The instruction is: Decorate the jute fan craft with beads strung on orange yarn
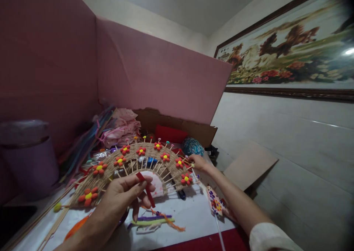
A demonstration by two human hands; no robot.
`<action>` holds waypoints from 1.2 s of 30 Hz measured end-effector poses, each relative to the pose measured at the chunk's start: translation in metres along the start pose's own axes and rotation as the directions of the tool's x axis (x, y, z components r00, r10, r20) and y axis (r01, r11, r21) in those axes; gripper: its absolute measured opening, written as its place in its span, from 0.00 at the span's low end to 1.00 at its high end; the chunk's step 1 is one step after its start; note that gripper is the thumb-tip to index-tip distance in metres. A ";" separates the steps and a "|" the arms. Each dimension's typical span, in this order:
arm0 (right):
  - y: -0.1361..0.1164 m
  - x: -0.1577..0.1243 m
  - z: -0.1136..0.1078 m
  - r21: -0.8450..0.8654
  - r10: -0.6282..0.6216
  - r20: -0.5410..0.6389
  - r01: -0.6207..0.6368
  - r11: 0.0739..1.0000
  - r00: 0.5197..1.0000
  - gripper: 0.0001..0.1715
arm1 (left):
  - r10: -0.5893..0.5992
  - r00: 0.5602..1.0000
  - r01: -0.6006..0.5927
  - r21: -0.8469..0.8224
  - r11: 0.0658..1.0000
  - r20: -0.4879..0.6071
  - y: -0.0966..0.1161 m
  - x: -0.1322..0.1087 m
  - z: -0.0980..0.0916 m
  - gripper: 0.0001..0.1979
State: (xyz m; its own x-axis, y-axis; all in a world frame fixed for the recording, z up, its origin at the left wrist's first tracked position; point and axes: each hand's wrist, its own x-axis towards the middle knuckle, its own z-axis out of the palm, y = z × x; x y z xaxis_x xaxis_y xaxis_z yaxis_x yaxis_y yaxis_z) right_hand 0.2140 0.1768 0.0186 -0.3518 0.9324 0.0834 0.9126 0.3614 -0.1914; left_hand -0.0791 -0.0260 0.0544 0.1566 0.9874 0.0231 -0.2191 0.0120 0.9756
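My left hand (124, 193) pinches a narrow strip of red ribbon (149, 196) between thumb and fingers, in front of the fan. The woven fan (151, 150) is a half-circle of twine wound over thin sticks. Red and orange flowers with yellow centres (158, 146) dot its face, and small coloured beads cap the stick ends. At the fan's right outer edge, my right hand (197, 162) has its fingers closed on the rim by the stick tips; the exact grip is partly hidden. A pale dotted half-round piece (152, 182) lies at the fan's centre, partly behind my left hand.
Purple, green and orange strips (155, 220) lie on the white table (190, 221). A flowered ornament (215, 202) rests beneath my right forearm. Behind are blue yarn (193, 147), a red roll (170, 133) and pink cloth (121, 127). A purple bin (30, 162) stands left; pink panels enclose the back.
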 end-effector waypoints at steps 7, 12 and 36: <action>0.001 0.027 -0.002 0.052 0.028 0.143 -0.036 0.998 0.989 0.17 | -0.002 0.999 -0.002 -0.077 0.997 -0.049 -0.010 0.002 -0.009 0.16; 0.005 0.033 -0.025 0.060 0.048 0.142 -0.057 0.997 0.989 0.15 | -0.068 0.997 0.065 -0.056 0.996 -0.036 -0.007 -0.001 -0.007 0.15; -0.144 -0.136 -0.054 0.978 0.138 -0.060 0.030 0.208 0.989 0.27 | 0.161 0.954 -0.194 0.110 0.975 0.252 0.011 -0.014 0.011 0.19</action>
State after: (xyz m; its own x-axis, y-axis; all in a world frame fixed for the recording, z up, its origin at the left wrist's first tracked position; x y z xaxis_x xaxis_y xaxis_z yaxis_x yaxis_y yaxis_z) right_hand 0.1412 -0.0028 0.0877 -0.2094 0.9711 0.1149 -0.0251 0.1121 -0.9934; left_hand -0.0736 -0.0413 0.0676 0.3567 0.9043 0.2343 -0.1380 -0.1970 0.9706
